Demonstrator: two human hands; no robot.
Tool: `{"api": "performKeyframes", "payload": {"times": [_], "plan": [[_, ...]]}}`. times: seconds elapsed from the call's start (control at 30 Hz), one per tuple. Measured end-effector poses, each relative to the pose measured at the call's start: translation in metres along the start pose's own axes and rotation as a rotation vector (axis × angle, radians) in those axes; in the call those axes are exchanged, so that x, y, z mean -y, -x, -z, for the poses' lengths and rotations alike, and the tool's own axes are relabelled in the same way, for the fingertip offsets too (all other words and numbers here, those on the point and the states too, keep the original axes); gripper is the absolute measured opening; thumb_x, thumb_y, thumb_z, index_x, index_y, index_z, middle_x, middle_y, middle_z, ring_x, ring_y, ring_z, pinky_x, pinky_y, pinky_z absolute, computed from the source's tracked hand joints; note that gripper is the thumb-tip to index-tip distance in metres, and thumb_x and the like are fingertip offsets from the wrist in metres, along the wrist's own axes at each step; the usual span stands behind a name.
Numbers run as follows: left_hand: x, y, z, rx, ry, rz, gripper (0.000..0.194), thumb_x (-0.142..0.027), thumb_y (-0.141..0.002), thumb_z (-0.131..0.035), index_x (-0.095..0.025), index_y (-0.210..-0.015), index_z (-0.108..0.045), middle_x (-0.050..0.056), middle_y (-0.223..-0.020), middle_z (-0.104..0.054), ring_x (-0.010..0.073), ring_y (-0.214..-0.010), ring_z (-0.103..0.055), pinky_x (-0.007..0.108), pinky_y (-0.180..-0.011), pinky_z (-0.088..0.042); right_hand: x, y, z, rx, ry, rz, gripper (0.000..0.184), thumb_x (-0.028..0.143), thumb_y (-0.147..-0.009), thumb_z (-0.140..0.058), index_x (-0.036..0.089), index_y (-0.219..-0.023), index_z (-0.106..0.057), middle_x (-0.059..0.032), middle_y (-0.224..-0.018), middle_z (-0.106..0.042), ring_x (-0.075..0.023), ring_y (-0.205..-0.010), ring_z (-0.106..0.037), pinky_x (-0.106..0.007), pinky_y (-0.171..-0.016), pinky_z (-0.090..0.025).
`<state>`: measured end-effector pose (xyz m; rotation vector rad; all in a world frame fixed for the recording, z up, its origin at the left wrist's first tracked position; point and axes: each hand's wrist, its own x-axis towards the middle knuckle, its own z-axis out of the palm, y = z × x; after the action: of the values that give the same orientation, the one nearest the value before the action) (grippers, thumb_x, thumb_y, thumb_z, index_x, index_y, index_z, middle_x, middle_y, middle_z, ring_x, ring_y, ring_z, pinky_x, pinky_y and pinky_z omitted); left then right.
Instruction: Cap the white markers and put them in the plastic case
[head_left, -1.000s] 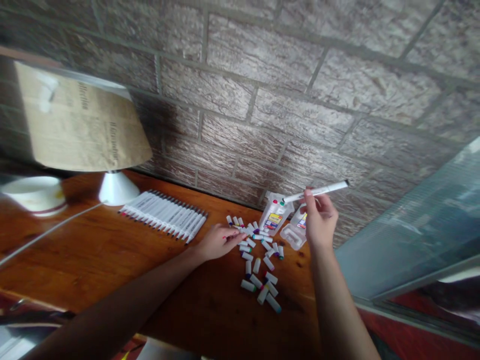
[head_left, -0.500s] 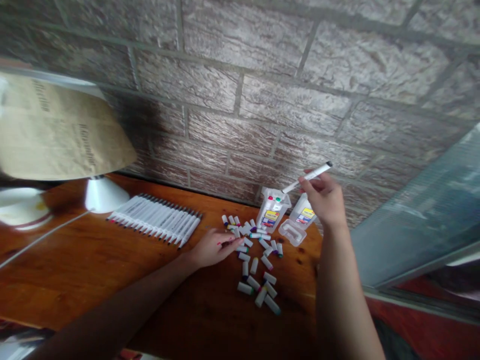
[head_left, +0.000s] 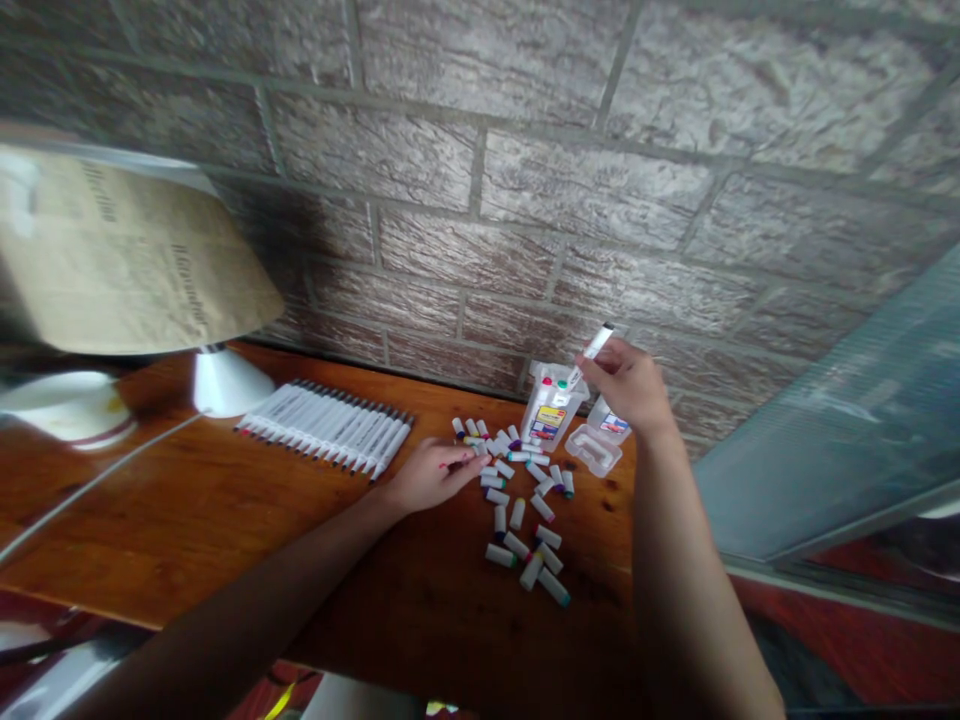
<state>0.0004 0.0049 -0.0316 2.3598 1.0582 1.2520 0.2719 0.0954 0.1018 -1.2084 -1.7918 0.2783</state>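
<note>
My right hand (head_left: 628, 384) is raised above the wooden table (head_left: 225, 530), fingers closed round a white marker (head_left: 592, 350) that points up and away, near the clear plastic case (head_left: 551, 408). My left hand (head_left: 431, 476) rests on the table at the left edge of a scatter of several loose marker caps (head_left: 525, 520), fingers pinched at a cap. A row of several white markers (head_left: 326, 428) lies side by side to the left.
The case's lid (head_left: 596, 450) lies open beside it against the brick wall (head_left: 525, 200). A lamp with a paper shade (head_left: 127, 260) and white base (head_left: 229, 383) stands at the left. A white bowl (head_left: 64, 405) sits far left. Glass pane (head_left: 825, 430) on the right.
My right hand has turned the marker from lying nearly level to pointing more steeply away, and drawn it closer to the case. My left hand stays among the caps.
</note>
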Motion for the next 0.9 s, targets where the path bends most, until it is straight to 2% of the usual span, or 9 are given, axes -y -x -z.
{"api": "performKeyframes", "payload": {"times": [0.1, 0.2, 0.33, 0.4, 0.5, 0.6, 0.77, 0.9], "plan": [[0.0021, 0.0004, -0.0011, -0.002, -0.011, -0.012, 0.046, -0.035, -0.099, -0.051, -0.016, -0.059, -0.056, -0.001, -0.055, -0.055, 0.0088, -0.051, -0.047, 0.022, -0.054, -0.035, 0.003, 0.0014, 0.0014, 0.032, 0.057, -0.053, 0.029, 0.046, -0.082, -0.065, 0.018, -0.078, -0.07, -0.004, -0.062, -0.07, -0.0193, -0.06, -0.065, -0.028, -0.058, -0.042], [0.0027, 0.0004, -0.0012, 0.01, -0.013, -0.002, 0.043, -0.035, -0.1, -0.05, -0.015, -0.063, -0.061, -0.001, -0.055, -0.057, 0.0086, -0.052, -0.05, 0.021, -0.054, -0.035, 0.0082, 0.0029, 0.0027, 0.05, 0.142, -0.088, 0.036, 0.051, -0.084, -0.062, 0.018, -0.074, -0.072, -0.0029, -0.056, -0.066, -0.019, -0.057, -0.064, -0.029, -0.059, -0.042], [0.0023, -0.0001, -0.0017, 0.012, -0.029, 0.0, 0.045, -0.034, -0.1, -0.05, -0.014, -0.062, -0.061, -0.002, -0.054, -0.056, 0.0077, -0.051, -0.05, 0.02, -0.052, -0.033, 0.0078, 0.0022, 0.0023, 0.091, 0.126, -0.094, 0.026, 0.043, -0.081, -0.065, 0.017, -0.078, -0.069, -0.0041, -0.069, -0.072, -0.0173, -0.056, -0.064, -0.027, -0.057, -0.043], [0.0026, -0.0001, -0.0023, 0.019, -0.032, -0.009, 0.045, -0.033, -0.1, -0.049, -0.014, -0.061, -0.06, -0.002, -0.053, -0.054, 0.0073, -0.05, -0.048, 0.02, -0.052, -0.033, 0.0047, 0.0011, 0.002, 0.129, 0.08, -0.111, 0.021, 0.036, -0.08, -0.066, 0.018, -0.09, -0.067, -0.0037, -0.075, -0.074, -0.0165, -0.055, -0.066, -0.026, -0.056, -0.044], [0.0039, 0.0006, -0.0025, 0.024, -0.026, -0.009, 0.045, -0.033, -0.1, -0.05, -0.014, -0.06, -0.059, -0.002, -0.054, -0.054, 0.007, -0.051, -0.047, 0.02, -0.054, -0.033, 0.0023, 0.0007, 0.0026, 0.169, 0.082, -0.142, 0.037, 0.029, -0.081, -0.064, 0.019, -0.117, -0.062, -0.0024, -0.08, -0.074, -0.0158, -0.054, -0.067, -0.024, -0.055, -0.046], [0.005, 0.001, -0.0019, 0.011, -0.014, 0.004, 0.044, -0.032, -0.1, -0.05, -0.014, -0.062, -0.059, -0.002, -0.056, -0.054, 0.007, -0.052, -0.047, 0.02, -0.055, -0.034, 0.0048, 0.0024, 0.0041, 0.198, 0.129, -0.152, 0.043, 0.025, -0.085, -0.059, 0.019, -0.127, -0.059, -0.0032, -0.082, -0.074, -0.0151, -0.055, -0.068, -0.024, -0.056, -0.048], [0.0045, -0.0004, -0.0017, -0.015, -0.03, -0.003, 0.045, -0.032, -0.1, -0.051, -0.014, -0.06, -0.056, -0.004, -0.053, -0.046, 0.0062, -0.05, -0.042, 0.021, -0.052, -0.03, 0.0061, 0.0041, 0.0055, 0.275, 0.178, -0.145, 0.033, 0.03, -0.088, -0.059, 0.017, -0.117, -0.069, -0.0057, -0.081, -0.075, -0.0149, -0.054, -0.067, -0.024, -0.056, -0.048], [0.0043, -0.0007, -0.001, -0.009, -0.033, -0.017, 0.043, -0.031, -0.1, -0.052, -0.013, -0.061, -0.059, -0.004, -0.054, -0.048, 0.006, -0.051, -0.045, 0.021, -0.053, -0.031, 0.0006, 0.0036, 0.0043, 0.312, 0.15, -0.137, 0.032, 0.032, -0.086, -0.062, 0.017, -0.112, -0.073, -0.0065, -0.088, -0.076, -0.0149, -0.055, -0.067, -0.024, -0.054, -0.048]]}}
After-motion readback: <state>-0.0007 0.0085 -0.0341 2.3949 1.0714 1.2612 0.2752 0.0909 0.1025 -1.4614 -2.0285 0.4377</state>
